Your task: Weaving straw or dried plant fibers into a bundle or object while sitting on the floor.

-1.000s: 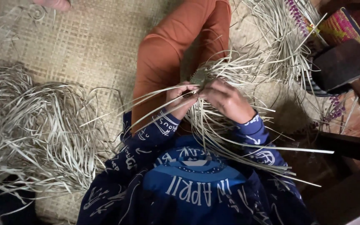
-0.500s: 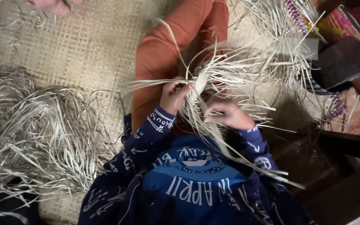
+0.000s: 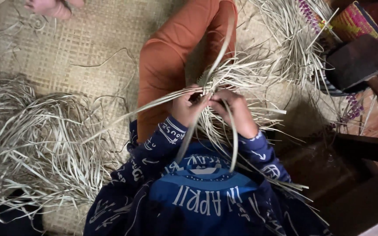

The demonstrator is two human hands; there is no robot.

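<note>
My left hand [image 3: 186, 107] and my right hand [image 3: 233, 110] meet in front of my chest, both pinching pale dried leaf strips [image 3: 224, 72] that fan out from a small woven start [image 3: 207, 85] between my fingertips. Long loose strips trail down over my blue printed sleeves and out to the left. My orange-clad leg [image 3: 167, 57] lies just beyond the hands on the woven mat [image 3: 79, 48].
A big heap of loose strips [image 3: 36, 140] lies at the left. More strips [image 3: 294, 39] pile at the upper right by a pink-and-yellow woven basket [image 3: 357, 24] and dark wooden furniture [image 3: 359, 61]. Another person's bare foot [image 3: 51, 6] shows at the top left.
My right hand has come back up to meet the left at the woven start. Strips that were spread wide now bend over my hands and hang down my front.
</note>
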